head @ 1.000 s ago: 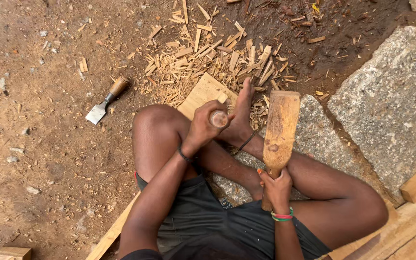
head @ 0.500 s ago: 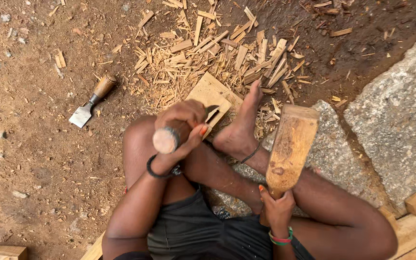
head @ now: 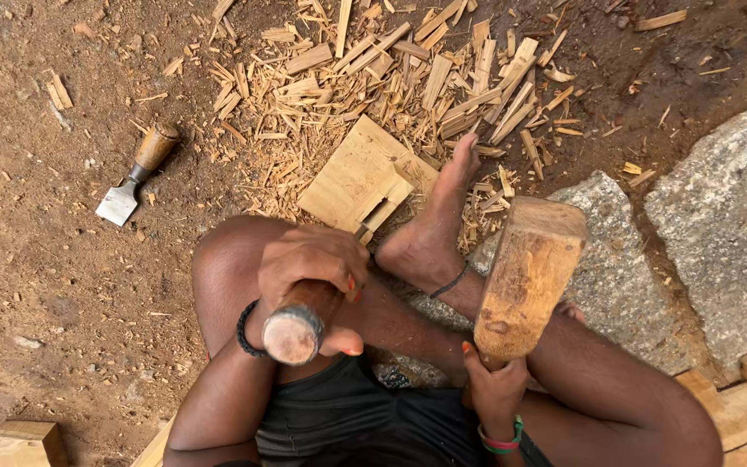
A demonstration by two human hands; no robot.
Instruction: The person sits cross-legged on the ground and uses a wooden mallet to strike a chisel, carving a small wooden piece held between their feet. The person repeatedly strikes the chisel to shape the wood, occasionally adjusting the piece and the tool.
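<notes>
My left hand (head: 313,259) grips the wooden handle of a chisel (head: 297,325), its blade pointing down at a notched end of a pale wooden plank (head: 352,177) on the dirt. My right hand (head: 494,385) holds a large wooden mallet (head: 527,277) raised beside the chisel, its head up and apart from the chisel handle. My bare foot (head: 434,233) rests on the plank next to the notch. The chisel's tip is hidden behind my hand.
A second wide chisel (head: 136,177) with a wooden handle lies on the dirt at the left. Wood chips (head: 408,69) are scattered beyond the plank. Grey stone slabs (head: 719,225) sit at the right, and a wood block (head: 23,443) at the lower left.
My left hand has shifted the chisel closer toward me and lower on the plank. The mallet stays raised at the right, its head a little nearer to the camera.
</notes>
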